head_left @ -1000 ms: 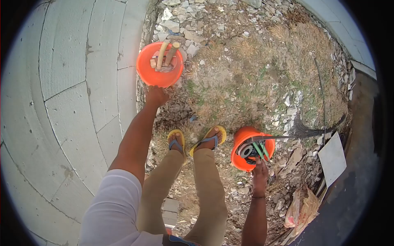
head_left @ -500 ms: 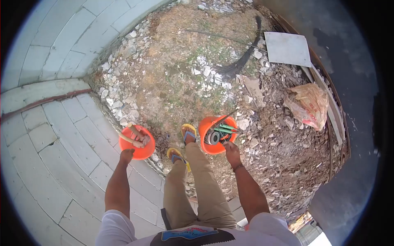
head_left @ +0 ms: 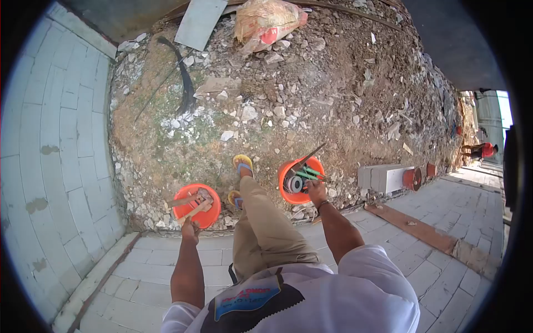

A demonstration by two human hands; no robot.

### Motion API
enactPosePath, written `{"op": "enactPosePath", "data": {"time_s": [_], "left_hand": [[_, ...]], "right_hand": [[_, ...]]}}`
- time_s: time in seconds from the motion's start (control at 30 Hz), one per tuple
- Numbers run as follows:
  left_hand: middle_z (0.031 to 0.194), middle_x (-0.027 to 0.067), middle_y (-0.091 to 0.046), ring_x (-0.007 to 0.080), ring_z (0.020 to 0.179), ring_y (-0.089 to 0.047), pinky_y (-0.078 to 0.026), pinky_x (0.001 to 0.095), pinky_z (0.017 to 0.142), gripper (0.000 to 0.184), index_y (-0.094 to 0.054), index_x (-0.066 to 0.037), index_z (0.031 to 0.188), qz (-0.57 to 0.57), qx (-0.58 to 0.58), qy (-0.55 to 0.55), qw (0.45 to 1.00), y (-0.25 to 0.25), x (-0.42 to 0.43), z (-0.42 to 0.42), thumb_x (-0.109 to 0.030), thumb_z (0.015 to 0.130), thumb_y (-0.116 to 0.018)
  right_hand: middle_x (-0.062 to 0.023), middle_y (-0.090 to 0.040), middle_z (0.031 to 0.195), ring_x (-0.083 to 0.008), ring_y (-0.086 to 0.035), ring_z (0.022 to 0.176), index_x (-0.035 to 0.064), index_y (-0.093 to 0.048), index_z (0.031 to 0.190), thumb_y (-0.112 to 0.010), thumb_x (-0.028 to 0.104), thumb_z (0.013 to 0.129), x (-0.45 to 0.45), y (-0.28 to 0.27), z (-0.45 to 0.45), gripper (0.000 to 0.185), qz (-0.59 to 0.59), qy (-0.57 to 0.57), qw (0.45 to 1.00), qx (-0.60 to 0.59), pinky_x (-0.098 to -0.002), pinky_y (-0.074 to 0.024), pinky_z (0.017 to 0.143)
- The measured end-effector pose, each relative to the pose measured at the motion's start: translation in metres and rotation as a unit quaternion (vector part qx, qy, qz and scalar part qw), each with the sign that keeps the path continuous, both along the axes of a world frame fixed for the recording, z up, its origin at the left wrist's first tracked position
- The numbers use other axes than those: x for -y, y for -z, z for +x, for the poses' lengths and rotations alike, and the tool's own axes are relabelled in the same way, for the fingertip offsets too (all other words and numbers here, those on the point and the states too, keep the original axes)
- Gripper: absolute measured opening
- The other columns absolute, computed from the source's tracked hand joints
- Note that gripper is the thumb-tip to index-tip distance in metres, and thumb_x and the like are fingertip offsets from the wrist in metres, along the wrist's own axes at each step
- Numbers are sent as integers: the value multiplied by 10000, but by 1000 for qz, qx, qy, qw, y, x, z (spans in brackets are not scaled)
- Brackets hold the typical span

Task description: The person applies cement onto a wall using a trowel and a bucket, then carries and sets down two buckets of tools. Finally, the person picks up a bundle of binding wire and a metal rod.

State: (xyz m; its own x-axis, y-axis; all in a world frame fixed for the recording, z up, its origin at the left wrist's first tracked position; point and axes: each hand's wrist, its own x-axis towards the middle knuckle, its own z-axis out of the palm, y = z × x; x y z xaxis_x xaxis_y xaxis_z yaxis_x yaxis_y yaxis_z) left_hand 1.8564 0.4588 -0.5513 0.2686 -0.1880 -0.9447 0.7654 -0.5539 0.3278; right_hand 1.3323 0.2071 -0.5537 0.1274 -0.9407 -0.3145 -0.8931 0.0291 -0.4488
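My left hand (head_left: 190, 230) is closed at the near rim of an orange bucket (head_left: 210, 218). Inside it lie tools with pale wooden handles (head_left: 197, 211); their heads are hard to make out. My right hand (head_left: 317, 192) grips the near edge of a second orange bucket (head_left: 287, 195). That one contains a round grey roll-like object (head_left: 293, 183), green-handled tools (head_left: 307, 173) and a long dark blade (head_left: 308, 157) sticking out over the rim. My feet in yellow sandals (head_left: 243, 162) are between the two buckets.
Rubble and stones cover the ground. Ahead are a dark broom-like bundle (head_left: 186, 83), a flat grey board (head_left: 200, 23) and a plastic sack (head_left: 265, 25). Block walls (head_left: 61, 127) stand left and behind. Stacked blocks (head_left: 386, 178) and a plank (head_left: 411, 227) lie right; a person (head_left: 482, 150) is far right.
My view has turned to the right, bringing the stacked blocks and distant person into sight. Both buckets have come along with my hands, and my feet have stepped.
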Motion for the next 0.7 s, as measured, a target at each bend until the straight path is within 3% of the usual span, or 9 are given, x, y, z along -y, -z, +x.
{"op": "enactPosePath", "data": {"time_s": [0.07,0.17,0.23,0.3,0.33,0.4,0.47,0.63,0.7], "left_hand": [[656,-18,-487,167,643,-532,-415,321,608,362,-426,-194,734,9,5,30,1000,-25,28,-4,-435,982,-533],[658,-9,-481,201,686,-542,-434,335,622,384,-416,-186,726,-57,-39,68,995,-18,61,14,-451,973,-544],[607,-5,-420,166,562,-471,-391,313,512,379,-374,-180,767,15,9,47,999,-50,108,-3,-454,997,-499],[586,-4,-409,175,531,-450,-399,313,503,396,-362,-179,758,-18,14,58,998,-63,135,-28,-467,1003,-480],[578,-3,-409,185,532,-452,-412,320,510,400,-369,-177,761,-9,10,60,998,-73,150,-39,-479,999,-482],[570,-2,-410,194,532,-455,-425,326,517,406,-377,-176,765,-12,7,80,997,-79,174,-56,-492,995,-485],[590,-25,-406,198,584,-444,-467,382,658,451,-387,-193,667,-55,16,101,993,-71,204,-77,-492,971,-534],[585,-21,-410,191,568,-440,-461,369,633,447,-390,-192,675,-75,24,185,980,-98,302,-191,-496,971,-534],[582,-19,-412,188,560,-438,-458,363,621,446,-392,-192,679,-79,29,208,974,-109,343,-214,-498,971,-534]], "right_hand": [[-237,-685,961,-430,-631,957,48,-691,905,-565,426,926,-27,-34,-44,399,73,197,978,1,-526,-502,803],[-202,-691,832,-393,-653,822,5,-689,804,-578,379,926,-62,-67,-111,408,15,292,956,-4,-481,-491,739],[-233,-671,815,-406,-645,815,-20,-679,808,-585,370,925,-102,-52,-169,418,14,338,941,25,-481,-478,725],[-241,-665,803,-391,-653,806,-40,-672,802,-583,368,932,-132,-57,-206,438,-49,331,942,-34,-472,-480,721],[-236,-672,815,-377,-665,822,-38,-681,829,-587,366,936,-141,-67,-220,428,-2,434,901,9,-459,-488,742],[-231,-681,832,-377,-668,827,-33,-688,851,-592,372,935,-155,-83,-245,425,2,492,870,13,-453,-493,755],[-219,-696,875,-375,-673,855,-20,-697,902,-604,385,932,-168,-90,-277,416,35,561,827,21,-443,-499,787],[-207,-710,969,-357,-670,956,3,-695,993,-605,406,921,-187,-149,-309,419,100,665,733,96,-439,-491,840],[-163,-708,897,-294,-670,862,16,-699,964,-599,375,913,-197,-130,-321,377,114,698,696,121,-411,-493,771]]}}
